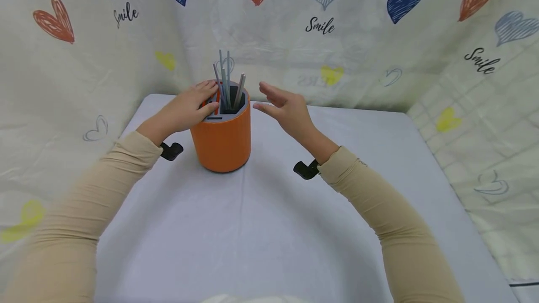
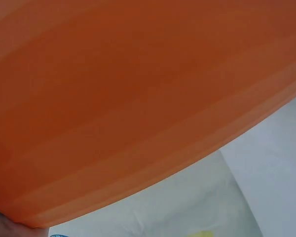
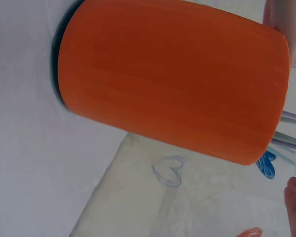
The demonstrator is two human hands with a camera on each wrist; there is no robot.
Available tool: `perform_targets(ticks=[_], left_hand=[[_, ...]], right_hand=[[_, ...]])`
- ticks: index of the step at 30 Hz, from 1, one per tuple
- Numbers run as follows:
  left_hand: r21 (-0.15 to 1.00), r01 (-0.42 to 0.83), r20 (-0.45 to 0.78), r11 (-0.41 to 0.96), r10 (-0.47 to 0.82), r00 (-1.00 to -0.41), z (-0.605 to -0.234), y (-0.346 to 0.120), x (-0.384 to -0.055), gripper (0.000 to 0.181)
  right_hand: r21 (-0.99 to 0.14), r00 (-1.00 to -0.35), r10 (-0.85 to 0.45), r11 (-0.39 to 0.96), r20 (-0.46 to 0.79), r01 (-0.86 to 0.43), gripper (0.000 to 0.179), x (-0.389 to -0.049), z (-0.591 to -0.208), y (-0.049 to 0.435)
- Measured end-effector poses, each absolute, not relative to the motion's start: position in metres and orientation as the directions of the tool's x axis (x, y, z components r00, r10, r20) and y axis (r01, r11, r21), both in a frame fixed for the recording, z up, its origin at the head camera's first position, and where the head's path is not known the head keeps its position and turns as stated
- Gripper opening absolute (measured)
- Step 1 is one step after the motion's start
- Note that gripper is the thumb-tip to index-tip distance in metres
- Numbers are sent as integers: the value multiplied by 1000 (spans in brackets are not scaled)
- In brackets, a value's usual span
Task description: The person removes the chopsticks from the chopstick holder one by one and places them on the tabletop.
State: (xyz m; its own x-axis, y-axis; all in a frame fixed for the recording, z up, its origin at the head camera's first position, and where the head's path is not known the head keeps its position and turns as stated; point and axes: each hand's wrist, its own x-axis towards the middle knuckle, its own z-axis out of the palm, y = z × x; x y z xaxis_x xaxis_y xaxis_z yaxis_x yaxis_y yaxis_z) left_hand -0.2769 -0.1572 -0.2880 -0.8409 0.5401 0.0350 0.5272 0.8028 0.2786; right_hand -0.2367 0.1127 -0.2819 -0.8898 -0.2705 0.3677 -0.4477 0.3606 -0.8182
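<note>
An orange round holder with a grey, slotted top stands upright at the back of the table. Several thin grey sticks rise from a dark compartment in its top. My left hand rests on the left side of that top, fingers and thumb extended over the slots. The right wrist view shows the left hand at the holder's rim. To the right of the holder, my right hand is held in the air, fingers extended and apart from it. The holder's wall fills most of the left wrist view.
A white cloth covers the table. Behind and beside it hangs a pale sheet printed with hearts and words. Both forearms wear beige sleeves, with a small black camera at the right wrist.
</note>
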Motion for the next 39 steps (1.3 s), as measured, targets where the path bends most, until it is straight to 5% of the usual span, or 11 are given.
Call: perform_targets(ticks=[5,15,39], left_hand=[[298,515,79,804,517,-852,-290,-156,-276,65],[306,518,121,799,507,-853,-291,-155,-278,63],[317,501,133,805,485,-864,-299,-157,-275,62]], right_hand=[[-858,-882,-123,205,455,-471,32,-230,-272,94],[-880,-890,-16,145,455,-453,27,-231,-270,73],[-841,-863,21,237,505,-486,22,-266,-292,54]])
